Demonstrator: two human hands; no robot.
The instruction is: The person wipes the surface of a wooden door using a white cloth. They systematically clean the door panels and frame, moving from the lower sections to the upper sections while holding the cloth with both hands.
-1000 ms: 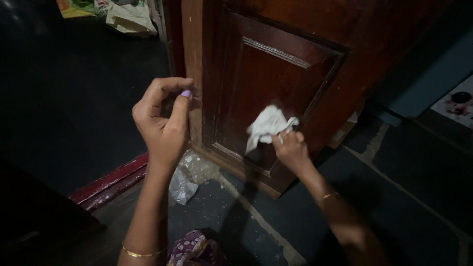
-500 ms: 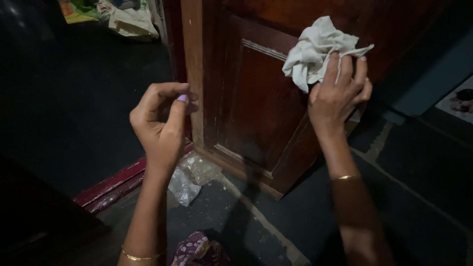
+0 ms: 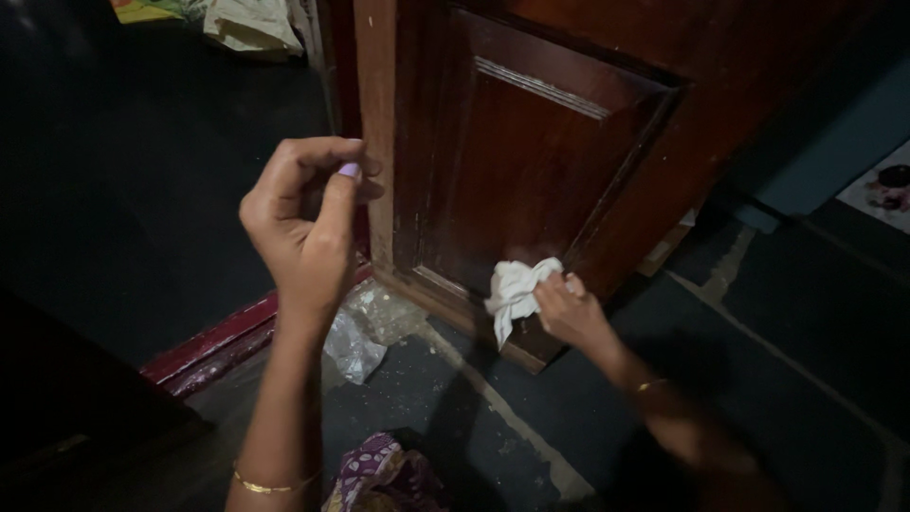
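A dark brown wooden door with a recessed panel stands open in front of me. My right hand grips a crumpled white cloth and presses it against the lower part of the panel, near the bottom rail. My left hand curls around the door's free edge at mid height, thumb and fingers bent, a gold bangle on its wrist.
A crumpled clear plastic bag lies on the dark floor by the red threshold. Patterned purple fabric shows at the bottom. Pale bags sit on the floor beyond the doorway.
My right hand with the cloth went up to the top of the panel half a second ago and has come back down to its bottom. The left hand has stayed on the door edge.
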